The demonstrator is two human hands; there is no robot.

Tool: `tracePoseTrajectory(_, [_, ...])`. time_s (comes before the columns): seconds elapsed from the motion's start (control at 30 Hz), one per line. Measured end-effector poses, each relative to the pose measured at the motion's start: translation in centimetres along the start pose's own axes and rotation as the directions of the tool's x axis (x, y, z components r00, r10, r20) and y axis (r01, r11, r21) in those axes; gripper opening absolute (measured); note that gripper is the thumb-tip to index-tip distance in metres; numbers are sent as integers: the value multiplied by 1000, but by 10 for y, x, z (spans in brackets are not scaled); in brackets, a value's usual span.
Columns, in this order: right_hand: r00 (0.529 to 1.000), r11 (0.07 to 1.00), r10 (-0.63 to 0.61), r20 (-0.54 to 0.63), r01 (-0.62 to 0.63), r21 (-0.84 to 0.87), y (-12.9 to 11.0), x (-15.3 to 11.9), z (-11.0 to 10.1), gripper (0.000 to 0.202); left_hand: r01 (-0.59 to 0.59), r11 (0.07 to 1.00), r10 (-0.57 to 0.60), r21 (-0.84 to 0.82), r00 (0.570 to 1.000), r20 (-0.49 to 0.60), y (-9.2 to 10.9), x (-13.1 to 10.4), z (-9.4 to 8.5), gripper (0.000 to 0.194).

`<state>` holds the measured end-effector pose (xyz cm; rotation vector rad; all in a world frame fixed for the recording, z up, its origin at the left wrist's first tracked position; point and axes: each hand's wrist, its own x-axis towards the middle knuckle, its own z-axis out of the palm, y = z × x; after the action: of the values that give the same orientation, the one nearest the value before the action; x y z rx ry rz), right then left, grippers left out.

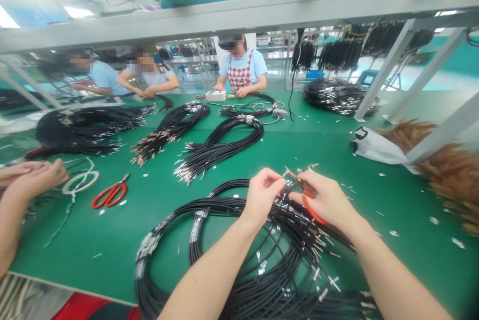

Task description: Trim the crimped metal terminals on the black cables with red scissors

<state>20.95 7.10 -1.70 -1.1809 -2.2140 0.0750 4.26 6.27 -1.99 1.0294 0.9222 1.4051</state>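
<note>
My right hand (pixel 325 193) is closed around a pair of red-handled scissors (pixel 313 210), with the metal blades pointing up and left. Beside it, my left hand (pixel 262 193) pinches a thin black cable (pixel 287 185) close to the blades; the exact spot between its fingertips is small and blurred. Under both hands lies a large coil of black cables (pixel 183 205), bound with silvery bands. Their stripped, pale-tipped ends (pixel 318 245) fan out to the right below my right hand.
More bundled cable coils (pixel 239 130) lie farther back on the green table (pixel 299 145). Other red-handled scissors (pixel 110 194) and a tape roll (pixel 80 182) sit left, near another person's hands (pixel 41 178). Scraps litter the surface. A metal shelf (pixel 239 16) spans overhead; co-workers sit opposite.
</note>
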Motion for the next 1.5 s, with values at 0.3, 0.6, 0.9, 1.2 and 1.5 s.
tracePoseTrajectory(0.3, [999, 997, -47, 25, 48, -54, 1, 0, 9, 37, 21, 1000, -21, -11, 1000, 21, -3, -1, 1, 17])
tracePoseTrajectory(0.6, [998, 989, 55, 22, -57, 138, 10, 2, 11, 36, -39, 996, 39, -75, 999, -12, -4, 3, -6, 17])
tracePoseTrajectory(0.9, [932, 569, 335, -137, -84, 818, -30, 2, 15, 25, -19, 996, 13, 91, 998, 64, -7, -9, 6, 18])
tracePoseTrajectory(1.2, [944, 543, 310, -112, -79, 836, -18, 2, 18, 17, 215, 977, -200, -15, 930, 309, -8, -6, 0, 20])
tracePoseTrajectory(1.5, [940, 691, 261, -218, -24, 723, -22, 2, 23, 21, 11, 989, -22, 145, 997, 74, -12, -5, 0, 18])
